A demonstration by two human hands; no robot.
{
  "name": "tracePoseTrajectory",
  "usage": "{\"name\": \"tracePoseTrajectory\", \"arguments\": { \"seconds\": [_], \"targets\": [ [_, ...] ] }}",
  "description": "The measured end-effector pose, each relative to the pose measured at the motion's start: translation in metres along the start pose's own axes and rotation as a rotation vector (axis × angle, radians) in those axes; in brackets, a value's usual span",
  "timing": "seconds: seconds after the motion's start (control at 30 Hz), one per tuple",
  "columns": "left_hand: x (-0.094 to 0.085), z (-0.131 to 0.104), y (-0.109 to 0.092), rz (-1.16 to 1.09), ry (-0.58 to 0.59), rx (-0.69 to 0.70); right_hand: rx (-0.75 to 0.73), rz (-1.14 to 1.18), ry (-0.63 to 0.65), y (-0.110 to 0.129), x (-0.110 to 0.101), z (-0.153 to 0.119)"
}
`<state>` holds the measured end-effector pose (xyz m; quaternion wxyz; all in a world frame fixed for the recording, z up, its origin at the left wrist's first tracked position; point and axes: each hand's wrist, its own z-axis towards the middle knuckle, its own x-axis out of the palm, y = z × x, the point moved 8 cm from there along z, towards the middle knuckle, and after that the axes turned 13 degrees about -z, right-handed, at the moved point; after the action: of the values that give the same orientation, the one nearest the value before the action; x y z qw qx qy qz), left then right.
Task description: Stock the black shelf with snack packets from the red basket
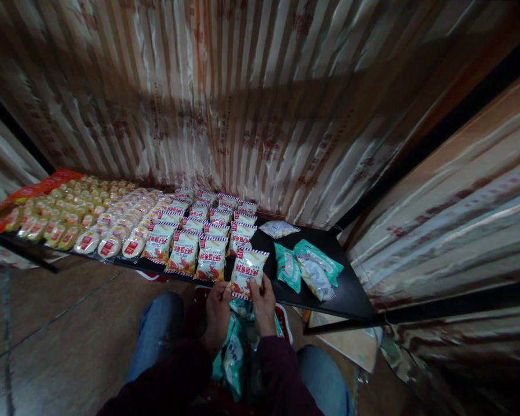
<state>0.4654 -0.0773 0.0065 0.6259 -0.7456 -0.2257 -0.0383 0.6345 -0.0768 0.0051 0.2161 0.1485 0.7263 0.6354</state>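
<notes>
A white snack packet (246,270) with red lettering is held at the front edge of the black shelf (351,294). My right hand (263,301) grips its lower right part, thumb on the front. At its lower left corner, the fingers of my left hand (218,311) are closed on the packet. Similar packets (212,257) stand in several rows just left of it. Green packets (234,352) lie between my knees, below my hands. Two green packets (288,267) and a white one (315,277) rest on the shelf to the right.
Round wrapped cakes (109,245) and yellow wrapped pieces (69,234) fill the shelf's left part, beside an orange wrapper (39,188). Another packet (279,229) lies near the back. Patterned curtains (242,104) hang behind; a black frame bar (433,124) slants at the right.
</notes>
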Motion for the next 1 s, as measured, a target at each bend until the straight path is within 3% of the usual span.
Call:
{"name": "tracePoseTrajectory", "arguments": {
  "seconds": [0.3, 0.5, 0.7, 0.9, 1.0],
  "targets": [
    [-0.001, 0.009, 0.012, -0.098, -0.01, -0.037, -0.04, -0.099, -0.068, -0.01, 0.0, 0.014],
    [-0.009, 0.008, 0.012, 0.114, -0.035, 0.095, -0.021, -0.093, -0.038, -0.007, 0.003, 0.023],
    [0.005, -0.001, -0.006, 0.351, 0.116, 0.399, -0.074, -0.105, -0.024, 0.0, 0.008, 0.031],
    [0.023, -0.009, -0.012, 0.424, 0.259, 0.472, -0.082, -0.161, -0.016, 0.0, 0.01, 0.038],
    [0.028, -0.009, -0.011, 0.466, 0.274, 0.47, -0.116, -0.185, -0.01, 0.005, 0.012, 0.041]
  ]
}}
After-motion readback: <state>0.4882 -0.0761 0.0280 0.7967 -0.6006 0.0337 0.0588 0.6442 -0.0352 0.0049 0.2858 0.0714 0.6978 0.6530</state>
